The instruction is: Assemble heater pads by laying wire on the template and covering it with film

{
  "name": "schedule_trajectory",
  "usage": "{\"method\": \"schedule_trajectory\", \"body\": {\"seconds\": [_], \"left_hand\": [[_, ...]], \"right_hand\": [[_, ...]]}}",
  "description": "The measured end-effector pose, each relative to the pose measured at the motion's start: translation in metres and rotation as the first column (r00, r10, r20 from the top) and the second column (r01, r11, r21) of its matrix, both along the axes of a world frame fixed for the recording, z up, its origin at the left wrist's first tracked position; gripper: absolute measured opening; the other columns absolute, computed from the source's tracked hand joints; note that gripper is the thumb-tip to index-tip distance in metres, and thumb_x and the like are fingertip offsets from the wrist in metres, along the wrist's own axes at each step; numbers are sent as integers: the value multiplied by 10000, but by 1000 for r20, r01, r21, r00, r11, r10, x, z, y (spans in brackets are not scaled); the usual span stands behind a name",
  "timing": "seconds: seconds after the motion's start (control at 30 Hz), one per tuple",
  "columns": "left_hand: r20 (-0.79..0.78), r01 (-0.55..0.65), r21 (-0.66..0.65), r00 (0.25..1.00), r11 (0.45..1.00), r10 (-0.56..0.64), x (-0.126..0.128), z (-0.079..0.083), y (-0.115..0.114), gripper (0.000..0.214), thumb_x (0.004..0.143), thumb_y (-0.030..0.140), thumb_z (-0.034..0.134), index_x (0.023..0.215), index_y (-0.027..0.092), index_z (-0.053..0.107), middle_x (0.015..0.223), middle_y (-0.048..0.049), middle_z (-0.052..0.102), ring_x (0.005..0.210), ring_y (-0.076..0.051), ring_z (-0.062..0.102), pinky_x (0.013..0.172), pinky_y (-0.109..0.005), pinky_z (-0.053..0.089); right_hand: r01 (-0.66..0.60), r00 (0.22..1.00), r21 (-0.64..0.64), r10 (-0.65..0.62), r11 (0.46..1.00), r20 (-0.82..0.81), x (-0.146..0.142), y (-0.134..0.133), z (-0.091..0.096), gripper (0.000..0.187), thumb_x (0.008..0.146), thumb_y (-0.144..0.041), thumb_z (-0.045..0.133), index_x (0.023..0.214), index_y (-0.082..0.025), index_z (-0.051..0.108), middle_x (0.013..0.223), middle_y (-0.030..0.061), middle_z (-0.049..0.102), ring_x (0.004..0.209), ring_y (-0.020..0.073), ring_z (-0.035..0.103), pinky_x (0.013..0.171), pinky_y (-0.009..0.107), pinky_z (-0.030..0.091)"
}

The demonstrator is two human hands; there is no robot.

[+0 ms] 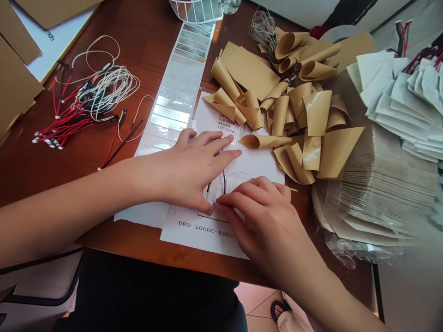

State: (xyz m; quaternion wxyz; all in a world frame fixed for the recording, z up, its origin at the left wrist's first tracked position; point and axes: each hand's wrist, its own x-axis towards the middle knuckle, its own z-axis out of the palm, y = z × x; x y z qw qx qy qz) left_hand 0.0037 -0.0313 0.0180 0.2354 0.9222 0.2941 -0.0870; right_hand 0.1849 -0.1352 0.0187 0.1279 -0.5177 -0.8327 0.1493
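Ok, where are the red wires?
In the head view, the red wires lie on the left of the wooden table, beside the strip of shiny labels and above the left hand.

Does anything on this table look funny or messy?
Yes. The tan paper sheets are curled into cones and lie in a messy heap on the table, and one curled piece sits right by the left hand.

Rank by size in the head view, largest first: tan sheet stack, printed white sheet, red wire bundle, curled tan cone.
1. Tan sheet stack and printed white sheet: too alike to rank; left hand and right hand partly cover it.
2. Red wire bundle.
3. Curled tan cone.
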Motion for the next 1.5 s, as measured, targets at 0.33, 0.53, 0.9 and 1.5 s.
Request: {"method": "schedule_trajectory", "body": {"seconds": [0.33,0.53,0.9,1.5], "left_hand": [[-27,17,-69,999,997,-19,-4,7,6,969,801,495,646,1635,220,236,1755,-143,96,1619,-363,53,1249,-630,142],[-15,13,-5,1000,1000,-13,-1,4,2,985,776,436,680,1626,182,251,1747,-179,113,1607,-396,90,1232,-648,150],[11,-2,40,1000,999,2,0,0,-4,973,803,462,661,1627,153,247,1739,-202,136,1598,-397,124,1227,-639,160],[10,-14,-1,1000,1000,14,-1,0,0,1065,772,528,710,1633,148,212,1743,-198,110,1602,-394,89,1235,-639,136]], "right_hand": [[-10,1000,36,10,999,14,0,-3,-6,176,988,-138,578,905,-222,709,808,18,692,827,193,539,780,356,335],[-20,1000,29,19,999,22,0,-2,-5,202,990,-129,553,869,-216,689,789,19,673,816,194,519,792,359,338],[-10,1000,23,9,1000,23,-2,-2,-7,180,996,-145,569,891,-216,697,804,15,679,827,188,530,785,354,340],[-6,1000,95,7,995,-7,12,13,2,175,989,-131,534,959,-217,684,892,23,732,877,203,611,798,367,386]]}}
